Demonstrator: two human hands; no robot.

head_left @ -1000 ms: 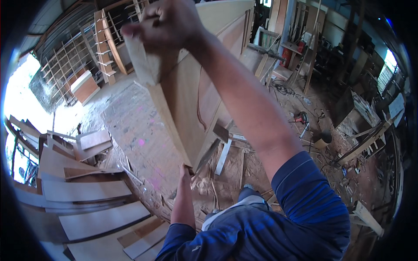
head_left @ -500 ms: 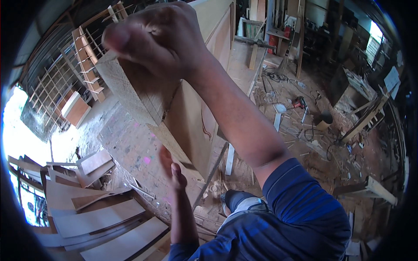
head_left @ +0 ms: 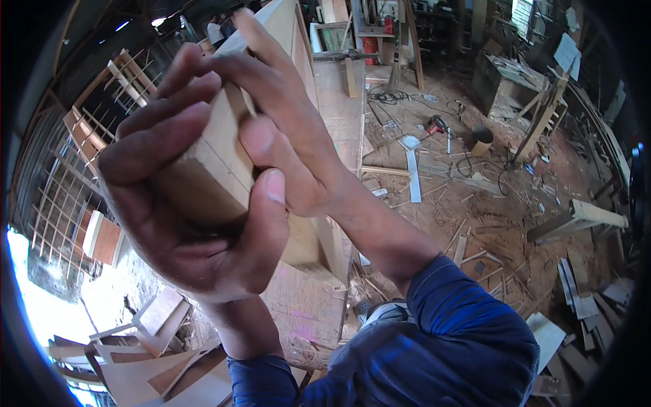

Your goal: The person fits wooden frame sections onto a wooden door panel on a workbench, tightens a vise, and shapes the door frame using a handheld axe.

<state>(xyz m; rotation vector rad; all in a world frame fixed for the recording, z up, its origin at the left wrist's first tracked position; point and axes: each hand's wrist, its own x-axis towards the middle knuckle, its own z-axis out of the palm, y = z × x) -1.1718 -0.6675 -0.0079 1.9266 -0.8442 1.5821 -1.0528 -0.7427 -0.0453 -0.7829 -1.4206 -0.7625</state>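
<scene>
Close in front of me, the squared end of a pale wooden beam [head_left: 227, 159] juts up at the corner of a large wooden frame with a flat panel [head_left: 271, 27]. My left hand [head_left: 183, 237] wraps round this end from below and the left, its thumb against the near face. Over the upper right side lies my right hand [head_left: 291, 142], thumb pressed on the wood and one finger stretched up and away. Both hands touch the same beam, and the fingers' far side is partly hidden. Below it, another part of the frame [head_left: 305, 251] stands over the bench.
The wooden bench top [head_left: 298, 319] runs under the frame. Cut boards [head_left: 163, 373] lie piled at lower left. A red power tool [head_left: 436, 125], a dark cylinder [head_left: 482, 138] and cables rest on the littered floor at right, near a wooden trestle [head_left: 586, 216]. A person [head_left: 215, 31] is far back.
My left hand has risen from below the wood and closed round the beam's end. My right hand has changed its hold, with its fingers spread over the beam. The view has shifted.
</scene>
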